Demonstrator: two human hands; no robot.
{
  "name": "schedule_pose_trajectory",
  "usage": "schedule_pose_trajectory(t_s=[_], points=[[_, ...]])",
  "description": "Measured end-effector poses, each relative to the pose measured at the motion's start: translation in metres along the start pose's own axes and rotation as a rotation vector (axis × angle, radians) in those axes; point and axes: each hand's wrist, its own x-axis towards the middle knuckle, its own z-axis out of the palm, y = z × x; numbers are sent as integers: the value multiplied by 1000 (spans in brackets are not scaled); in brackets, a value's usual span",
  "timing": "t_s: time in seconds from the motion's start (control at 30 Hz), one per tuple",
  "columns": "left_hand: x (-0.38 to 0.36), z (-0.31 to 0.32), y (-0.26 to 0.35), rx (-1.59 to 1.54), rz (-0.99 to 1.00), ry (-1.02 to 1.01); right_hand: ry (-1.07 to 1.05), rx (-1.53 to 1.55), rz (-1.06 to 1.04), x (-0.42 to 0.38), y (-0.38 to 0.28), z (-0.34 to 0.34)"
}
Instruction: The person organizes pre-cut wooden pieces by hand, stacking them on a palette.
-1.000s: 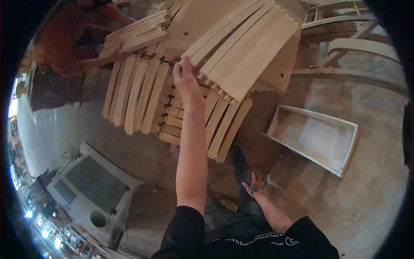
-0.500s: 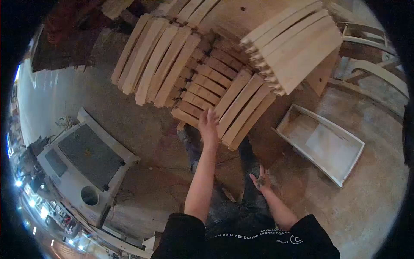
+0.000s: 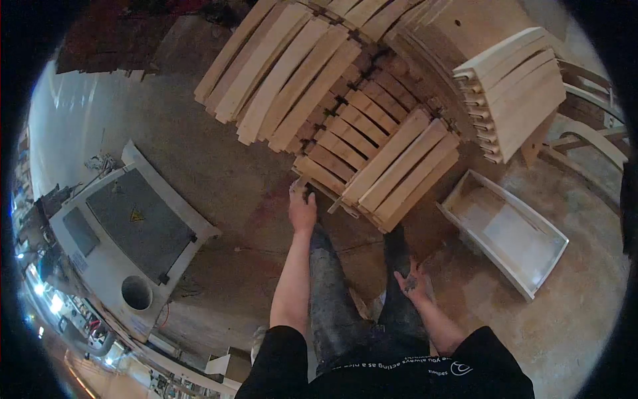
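Observation:
My left hand [image 3: 302, 211] is at the lower left corner of a stack of curved wooden slats [image 3: 343, 154], with a gap between thumb and fingers; nothing shows in it. Whether its fingertips touch the stack is unclear. Longer pale slats [image 3: 392, 169] lie side by side at the stack's near right, close to a thin wooden piece [image 3: 342, 205] at its lower edge. My right hand [image 3: 413, 282] is low beside my right leg, fingers spread, with a dark patch on it and nothing visibly held.
More long slats [image 3: 282, 73] are stacked at the upper left. A pile of wide curved boards [image 3: 525, 96] stands upper right, near curved wooden frames [image 3: 588, 133]. A white open tray [image 3: 508, 229] lies on the floor at right. A grey-topped machine [image 3: 136, 223] stands left.
My left hand has moved from over the near slats to the stack's lower left corner. The view has shifted, so the stacks appear further right. My right hand stays low with fingers spread.

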Motion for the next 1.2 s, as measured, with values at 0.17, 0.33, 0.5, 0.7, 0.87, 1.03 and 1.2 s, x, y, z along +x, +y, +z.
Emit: schedule_pose_trajectory(t_s=[0.17, 0.33, 0.5, 0.7, 0.87, 1.03, 1.2], points=[[43, 16, -6, 642, 601, -257, -41, -10, 76, -7, -31, 1], [61, 23, 6, 939, 947, -450, -62, -7, 53, -5, -26, 20], [72, 37, -6, 958, 1098, -461, -78, -49, 62, -8, -32, 22], [76, 64, -33, 1069, 1203, -257, -56, -10, 130, -6, -9, 68], [79, 70, -36, 1054, 1257, -246, 70, 225, -38, -17, -6, 63], [72, 79, -39, 1131, 1223, -151, -90, 391, 110, -22, -11, 51], [67, 82, -50, 1124, 1240, -131, 16, 239, 13, -25, -2, 58]])
